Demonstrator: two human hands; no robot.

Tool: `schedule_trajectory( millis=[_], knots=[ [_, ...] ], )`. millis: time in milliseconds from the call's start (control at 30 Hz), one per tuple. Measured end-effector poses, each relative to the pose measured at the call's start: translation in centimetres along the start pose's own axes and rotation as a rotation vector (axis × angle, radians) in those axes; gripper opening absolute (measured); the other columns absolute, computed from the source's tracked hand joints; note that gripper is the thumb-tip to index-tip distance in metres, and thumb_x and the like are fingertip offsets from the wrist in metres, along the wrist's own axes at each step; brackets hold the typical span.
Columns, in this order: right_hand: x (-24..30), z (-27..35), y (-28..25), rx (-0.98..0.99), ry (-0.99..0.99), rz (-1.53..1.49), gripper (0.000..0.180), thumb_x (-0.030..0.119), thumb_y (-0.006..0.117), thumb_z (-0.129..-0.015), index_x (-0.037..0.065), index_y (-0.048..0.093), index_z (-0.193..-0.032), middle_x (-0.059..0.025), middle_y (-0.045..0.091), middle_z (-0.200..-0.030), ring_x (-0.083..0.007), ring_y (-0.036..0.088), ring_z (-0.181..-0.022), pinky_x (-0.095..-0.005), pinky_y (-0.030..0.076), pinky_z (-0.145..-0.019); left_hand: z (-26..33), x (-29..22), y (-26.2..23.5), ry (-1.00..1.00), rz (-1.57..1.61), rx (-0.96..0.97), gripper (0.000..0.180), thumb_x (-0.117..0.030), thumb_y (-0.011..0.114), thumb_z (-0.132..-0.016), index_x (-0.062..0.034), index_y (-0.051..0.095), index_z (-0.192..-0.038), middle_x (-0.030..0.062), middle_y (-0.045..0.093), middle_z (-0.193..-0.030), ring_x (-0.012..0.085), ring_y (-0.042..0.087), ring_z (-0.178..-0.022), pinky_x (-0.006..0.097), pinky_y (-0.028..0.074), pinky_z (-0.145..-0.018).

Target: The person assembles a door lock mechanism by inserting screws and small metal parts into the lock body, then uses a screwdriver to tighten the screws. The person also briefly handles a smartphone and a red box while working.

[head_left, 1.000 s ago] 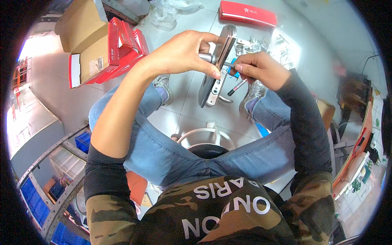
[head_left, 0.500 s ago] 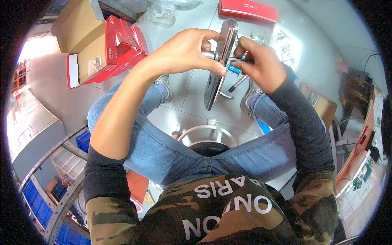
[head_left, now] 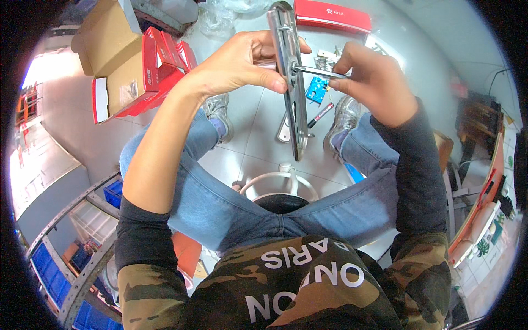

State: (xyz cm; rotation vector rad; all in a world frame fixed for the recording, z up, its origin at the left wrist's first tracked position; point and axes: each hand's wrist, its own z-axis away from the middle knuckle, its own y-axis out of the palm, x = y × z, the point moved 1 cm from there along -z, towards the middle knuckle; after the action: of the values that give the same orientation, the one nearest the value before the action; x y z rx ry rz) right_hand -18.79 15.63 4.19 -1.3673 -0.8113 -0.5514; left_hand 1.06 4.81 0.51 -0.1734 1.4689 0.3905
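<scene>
My left hand [head_left: 242,63] grips a long silver door-handle plate [head_left: 291,104], held upright and edge-on above my knees. My right hand [head_left: 371,82] pinches a thin silver rod [head_left: 316,71] that meets the plate's side near its upper part. On the floor beyond lie a second silver plate [head_left: 284,131], a small blue piece [head_left: 316,89] and a dark pen-like tool with a red tip [head_left: 319,115]. My shoes [head_left: 217,110] rest on the grey floor to either side.
An open red and cardboard box [head_left: 132,71] sits at the left, a flat red box [head_left: 333,15] at the top, clear plastic bags [head_left: 225,14] between them. A stool's white ring [head_left: 280,181] shows between my legs. Shelving with blue bins [head_left: 82,231] stands at lower left.
The plate has been raised and turned from tilted to nearly upright. My right hand has shifted up beside it, now holding the rod against the plate's side.
</scene>
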Motion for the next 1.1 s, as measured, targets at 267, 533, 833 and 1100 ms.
schedule_trajectory(
  millis=[267, 533, 833, 1100],
  knots=[
    [2.1, 0.7, -0.4, 0.039, 0.137, -0.373, 0.017, 0.004, 0.067, -0.072, 0.001, 0.051, -0.08, -0.0002, 0.051, -0.072, -0.004, 0.046, -0.058, -0.0184, 0.035, -0.048, 0.4, -0.8, 0.2, 0.015, 0.211, 0.037, 0.094, -0.046, 0.083, -0.04, -0.0025, 0.049, -0.116, 0.0054, 0.052, -0.115, 0.0143, 0.052, -0.1, 0.027, 0.042, -0.086],
    [3.6, 0.5, -0.3, 0.032, 0.134, -0.472, 0.015, 0.006, 0.064, -0.075, 0.0, 0.052, -0.079, -0.0013, 0.05, -0.073, -0.0069, 0.047, -0.061, -0.02, 0.038, -0.054, 1.3, -1.4, 0.9, 0.106, 0.401, 0.12, 0.078, -0.05, 0.079, -0.049, 0.0004, 0.053, -0.103, 0.0083, 0.058, -0.091, 0.0151, 0.056, -0.09, 0.02, 0.046, -0.066],
    [5.4, 1.4, 2.0, 0.076, 0.111, -0.51, 0.01, 0.003, 0.065, -0.076, -0.001, 0.058, -0.082, -0.0008, 0.055, -0.072, -0.0041, 0.048, -0.063, -0.0174, 0.037, -0.054, 2.0, -1.4, 0.5, 0.149, 0.431, 0.22, 0.082, -0.046, 0.081, -0.046, 0.0005, 0.053, -0.107, 0.0114, 0.051, -0.11, 0.028, 0.043, -0.11, 0.039, 0.035, -0.093],
    [5.1, 1.6, 3.0, 0.08, 0.183, -0.401, 0.041, 0.019, 0.077, -0.065, 0.002, 0.052, -0.092, 0.0022, 0.042, -0.07, -0.0056, 0.044, -0.062, -0.0185, 0.037, -0.054, 0.9, -2.9, 0.5, 0.012, 0.334, 0.227, 0.08, -0.017, 0.085, -0.049, 0.0005, 0.047, -0.117, 0.0115, 0.059, -0.102, 0.0207, 0.058, -0.094, 0.033, 0.045, -0.083]
  ],
)
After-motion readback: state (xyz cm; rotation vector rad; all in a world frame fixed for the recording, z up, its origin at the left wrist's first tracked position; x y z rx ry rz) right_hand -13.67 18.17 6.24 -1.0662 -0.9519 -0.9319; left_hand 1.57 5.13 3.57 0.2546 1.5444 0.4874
